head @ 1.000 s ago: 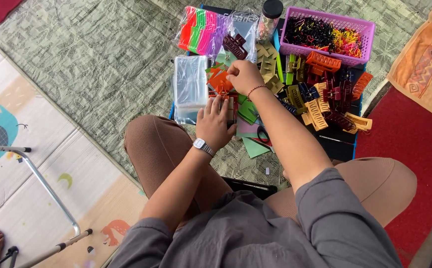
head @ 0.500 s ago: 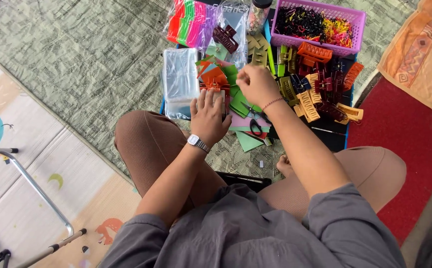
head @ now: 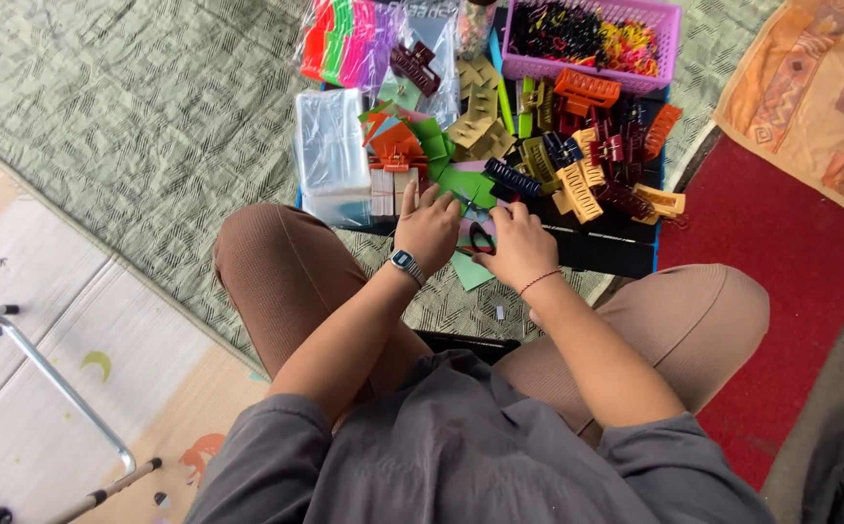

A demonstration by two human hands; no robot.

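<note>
My left hand (head: 429,229) lies flat, fingers spread, the fingertips pressing on green card pieces (head: 456,180) just beside a small stack of pale cards (head: 389,190); it pins rather than pinches, I judge to keep the loose paper from sliding. My right hand (head: 519,247) is curled beside it, fingers bent down around a pair of dark-handled scissors (head: 481,239) that lies on a green card sheet (head: 470,274) between both hands. Whether those fingers have closed on the scissors or only rest against them I cannot tell, since the knuckles cover the contact.

Just beyond my fingertips sits a dark blue hair claw clip (head: 511,179), at the near edge of a heap of yellow, red and orange claw clips (head: 592,160) spread on a dark board (head: 606,254), all within easy reach. A stack of clear plastic bags (head: 330,146) stands to the left, neon-coloured packets (head: 339,41) behind it, and a purple basket (head: 669,44) of small hair ties at the far side.

The basket and the packets are cut off by the top edge, and what lies under my palms is hidden. My wristwatch (head: 405,263) faces up.
</note>
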